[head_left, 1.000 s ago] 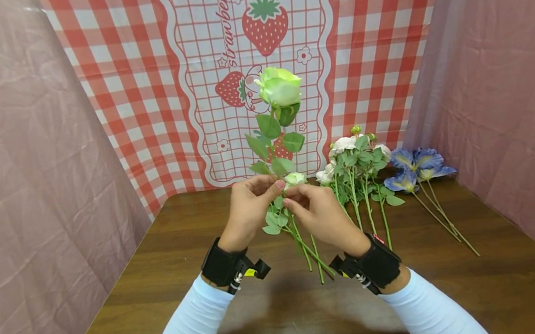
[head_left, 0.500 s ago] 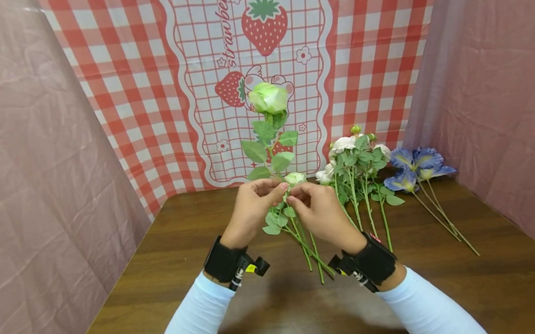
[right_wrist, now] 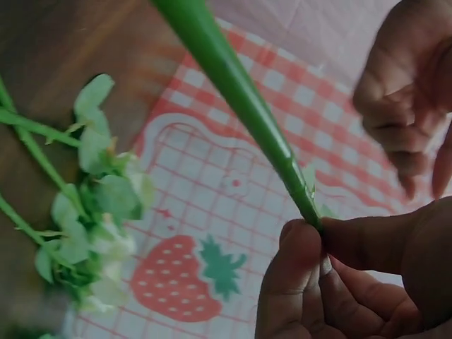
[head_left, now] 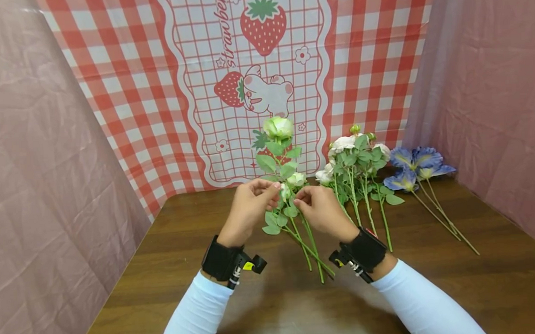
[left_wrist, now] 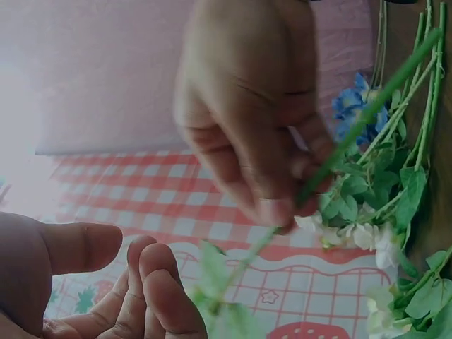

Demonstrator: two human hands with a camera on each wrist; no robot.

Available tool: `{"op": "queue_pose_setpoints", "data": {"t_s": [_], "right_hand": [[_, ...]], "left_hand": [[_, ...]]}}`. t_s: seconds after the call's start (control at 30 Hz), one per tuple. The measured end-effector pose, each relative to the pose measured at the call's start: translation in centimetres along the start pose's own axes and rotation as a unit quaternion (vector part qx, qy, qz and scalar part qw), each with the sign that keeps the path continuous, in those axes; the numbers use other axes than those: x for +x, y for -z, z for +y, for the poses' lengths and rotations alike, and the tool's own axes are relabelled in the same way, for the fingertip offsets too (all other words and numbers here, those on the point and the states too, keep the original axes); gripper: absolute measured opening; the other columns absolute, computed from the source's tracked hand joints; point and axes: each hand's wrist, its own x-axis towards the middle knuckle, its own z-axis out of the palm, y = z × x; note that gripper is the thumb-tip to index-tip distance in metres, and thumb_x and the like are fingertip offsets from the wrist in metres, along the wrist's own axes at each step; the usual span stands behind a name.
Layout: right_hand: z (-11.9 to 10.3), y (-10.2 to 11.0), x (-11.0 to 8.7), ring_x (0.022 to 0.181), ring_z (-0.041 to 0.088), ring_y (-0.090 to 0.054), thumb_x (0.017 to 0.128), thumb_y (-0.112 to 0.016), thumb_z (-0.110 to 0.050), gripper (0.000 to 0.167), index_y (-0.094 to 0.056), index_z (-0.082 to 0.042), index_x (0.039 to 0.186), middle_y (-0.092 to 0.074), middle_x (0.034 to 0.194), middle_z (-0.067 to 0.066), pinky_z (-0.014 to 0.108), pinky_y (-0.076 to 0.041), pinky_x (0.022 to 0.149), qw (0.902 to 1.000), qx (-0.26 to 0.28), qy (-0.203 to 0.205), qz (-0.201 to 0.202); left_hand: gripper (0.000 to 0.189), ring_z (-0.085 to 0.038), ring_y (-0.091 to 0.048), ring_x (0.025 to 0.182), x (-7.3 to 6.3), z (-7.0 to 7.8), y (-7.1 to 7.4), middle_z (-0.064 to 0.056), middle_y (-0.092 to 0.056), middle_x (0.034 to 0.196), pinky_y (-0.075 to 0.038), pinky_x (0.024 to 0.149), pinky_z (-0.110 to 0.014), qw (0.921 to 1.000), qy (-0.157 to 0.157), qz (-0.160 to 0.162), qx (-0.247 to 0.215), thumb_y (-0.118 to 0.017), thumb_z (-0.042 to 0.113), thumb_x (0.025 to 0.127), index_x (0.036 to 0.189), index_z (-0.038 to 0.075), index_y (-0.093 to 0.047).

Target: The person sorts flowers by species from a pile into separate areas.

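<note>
A pale green rose (head_left: 278,128) with a leafy stem stands upright over the table. My right hand (head_left: 324,211) pinches its stem between thumb and fingers; in the right wrist view, the thick green stem (right_wrist: 247,106) runs up from that pinch. Left of the stem is my left hand (head_left: 247,212). In the left wrist view, its thumb and fingers (left_wrist: 166,289) are apart with nothing between them. Below and behind the held flower, more pale green roses (head_left: 297,179) lie on the table with their stems crossing.
White flowers (head_left: 344,144) with several long stems lie to the right on the wooden table (head_left: 174,283). Blue irises (head_left: 415,162) lie farther right. A red checked strawberry cloth (head_left: 370,60) hangs behind, and pink curtains (head_left: 51,169) flank both sides.
The held rose has come down and its bloom now sits lower against the cloth. My left fingers have come off the stem, and the hands have drawn slightly apart.
</note>
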Motion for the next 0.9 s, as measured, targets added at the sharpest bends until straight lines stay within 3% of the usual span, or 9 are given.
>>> {"op": "queue_pose_setpoints", "data": {"t_s": [0.43, 0.9], "right_hand": [[3.6, -2.4, 0.6, 0.063, 0.013, -0.06, 0.096, -0.071, -0.006, 0.008, -0.074, -0.001, 0.091, -0.068, 0.075, 0.004, 0.03, -0.049, 0.059, 0.9956, -0.012, -0.071, -0.06], [5.6, -3.6, 0.5, 0.066, 0.015, -0.061, 0.094, -0.07, -0.006, 0.012, -0.075, -0.003, 0.084, -0.068, 0.075, 0.003, 0.032, -0.051, 0.063, 0.9884, -0.055, -0.1, -0.101]], "left_hand": [[0.025, -0.017, -0.065, 0.072, -0.2, 0.6, 0.3, -0.014, -0.07, 0.089, -0.055, 0.066, -0.025, 1.0, 0.001, 0.006, -0.006, -0.071, 0.024, 0.099, 0.108, 0.001, -0.071], [0.021, -0.02, -0.065, 0.074, -0.4, 0.9, 0.5, -0.013, -0.07, 0.088, -0.055, 0.066, -0.026, 0.9999, -0.004, 0.007, -0.01, -0.072, 0.022, 0.099, 0.104, 0.002, -0.07]]}}
